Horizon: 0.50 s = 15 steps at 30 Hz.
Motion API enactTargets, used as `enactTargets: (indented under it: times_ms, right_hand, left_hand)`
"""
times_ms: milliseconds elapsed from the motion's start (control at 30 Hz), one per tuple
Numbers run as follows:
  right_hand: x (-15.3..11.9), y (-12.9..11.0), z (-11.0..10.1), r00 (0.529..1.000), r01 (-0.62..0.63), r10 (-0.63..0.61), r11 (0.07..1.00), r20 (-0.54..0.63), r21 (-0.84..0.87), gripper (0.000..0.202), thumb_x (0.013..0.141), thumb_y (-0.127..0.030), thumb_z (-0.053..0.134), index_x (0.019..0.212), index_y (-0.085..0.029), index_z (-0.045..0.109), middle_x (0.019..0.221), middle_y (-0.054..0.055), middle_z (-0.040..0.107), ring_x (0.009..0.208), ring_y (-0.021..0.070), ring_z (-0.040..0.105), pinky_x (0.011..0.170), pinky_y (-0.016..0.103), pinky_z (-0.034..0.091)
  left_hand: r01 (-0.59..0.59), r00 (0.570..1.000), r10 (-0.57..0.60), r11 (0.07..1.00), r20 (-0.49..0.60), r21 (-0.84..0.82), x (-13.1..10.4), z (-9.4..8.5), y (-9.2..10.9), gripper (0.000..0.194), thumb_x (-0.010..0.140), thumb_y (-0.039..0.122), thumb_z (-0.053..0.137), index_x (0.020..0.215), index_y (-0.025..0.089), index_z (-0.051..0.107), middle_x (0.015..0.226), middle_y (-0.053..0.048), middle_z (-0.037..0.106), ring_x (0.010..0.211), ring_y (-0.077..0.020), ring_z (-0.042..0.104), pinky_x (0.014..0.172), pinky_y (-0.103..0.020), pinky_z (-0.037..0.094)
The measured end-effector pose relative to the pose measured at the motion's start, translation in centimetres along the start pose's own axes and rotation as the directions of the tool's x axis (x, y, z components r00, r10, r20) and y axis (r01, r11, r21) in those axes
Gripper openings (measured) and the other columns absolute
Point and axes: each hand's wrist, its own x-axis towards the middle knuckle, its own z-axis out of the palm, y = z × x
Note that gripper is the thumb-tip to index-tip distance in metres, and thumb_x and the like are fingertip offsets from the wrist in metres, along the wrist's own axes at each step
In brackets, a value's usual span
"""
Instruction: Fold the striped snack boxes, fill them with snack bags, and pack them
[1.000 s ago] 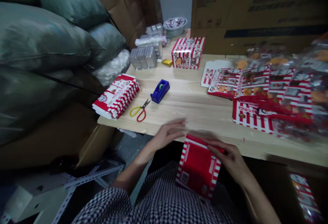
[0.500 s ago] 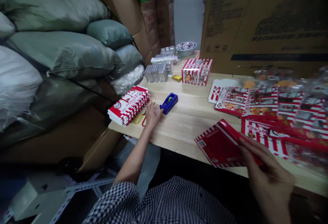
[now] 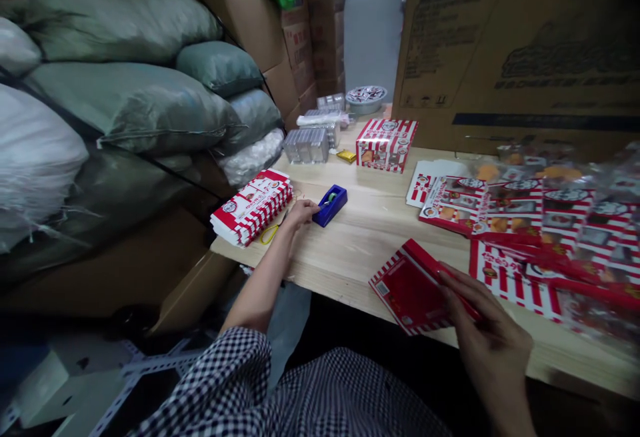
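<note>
tape dispenser [image 3: 334,210] on table [image 3: 373,217], stacked cartons [image 3: 253,202] to its left, packets [image 3: 515,207] to its right

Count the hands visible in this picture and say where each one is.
2. The left hand is at the near end of the blue tape dispenser; the right hand holds a red-and-white carton near the table's front edge. No other hand shows.

The red carton [image 3: 407,289] has red-and-white striped edges and is held tilted, at four o'clock from the blue tape dispenser [image 3: 336,209]. The dispenser stands on the worktop [image 3: 365,237].
</note>
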Motion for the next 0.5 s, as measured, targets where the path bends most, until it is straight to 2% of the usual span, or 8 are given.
enactTargets:
  times_ms: [133, 200, 333, 400, 500]
  right_hand:
    - [-0.1, -0.1, -0.4, 0.992, -0.111, 0.106, 0.992, 0.074, 0.060, 0.022, 0.087, -0.032, 0.070, 0.108, -0.027, 0.077, 0.118, 0.006, 0.073, 0.110, 0.0247, 0.068, 0.098, 0.041, 0.054]
    - [-0.4, -0.2, -0.8, 0.975, -0.194, 0.182, 0.977, 0.126, 0.091, 0.023, 0.086, -0.034, 0.071, 0.107, -0.026, 0.077, 0.118, 0.007, 0.073, 0.113, 0.0259, 0.067, 0.102, 0.043, 0.052]
    - [-1.4, -0.4, -1.0, 0.929, -0.343, 0.313, 0.928, 0.196, 0.146, 0.026, 0.084, -0.037, 0.073, 0.106, -0.025, 0.077, 0.120, 0.008, 0.073, 0.116, 0.0278, 0.066, 0.105, 0.045, 0.050]
    - [-1.8, -0.3, -0.8, 0.916, -0.378, 0.338, 0.908, 0.217, 0.180, 0.025, 0.084, -0.037, 0.074, 0.106, -0.025, 0.077, 0.121, 0.009, 0.072, 0.117, 0.0279, 0.065, 0.105, 0.044, 0.050]
    - [-2.1, 0.1, -0.2, 0.909, -0.391, 0.340, 0.895, 0.243, 0.212, 0.024, 0.084, -0.036, 0.073, 0.104, -0.024, 0.077, 0.120, 0.009, 0.072, 0.116, 0.0275, 0.066, 0.104, 0.043, 0.050]
  left_hand:
    - [0.045, 0.998, -0.039, 0.989, 0.044, -0.139, 0.0, 0.7, 0.2, 0.025, 0.095, 0.035, 0.060, 0.105, 0.012, 0.063, 0.094, -0.004, 0.066, 0.075, -0.0128, 0.064, 0.067, -0.029, 0.056]
    - [0.028, 0.999, -0.018, 0.973, 0.046, -0.227, -0.2, 1.2, 0.1, 0.025, 0.092, 0.036, 0.064, 0.100, 0.012, 0.065, 0.089, -0.004, 0.067, 0.072, -0.0127, 0.063, 0.064, -0.028, 0.056]
    - [-0.060, 0.998, 0.062, 0.922, -0.009, -0.382, -1.1, 1.9, -0.7, 0.032, 0.077, 0.041, 0.075, 0.080, 0.010, 0.068, 0.071, -0.003, 0.064, 0.064, -0.0125, 0.059, 0.056, -0.025, 0.053]
    - [-0.110, 0.994, 0.095, 0.896, -0.056, -0.431, -1.7, 2.0, -1.4, 0.035, 0.074, 0.045, 0.074, 0.077, 0.011, 0.066, 0.070, -0.003, 0.064, 0.065, -0.0127, 0.059, 0.059, -0.026, 0.055]
    - [-0.173, 0.984, 0.130, 0.873, -0.124, -0.457, -2.7, 2.3, -2.8, 0.036, 0.072, 0.046, 0.071, 0.078, 0.011, 0.066, 0.080, -0.007, 0.068, 0.073, -0.0140, 0.063, 0.070, -0.031, 0.058]
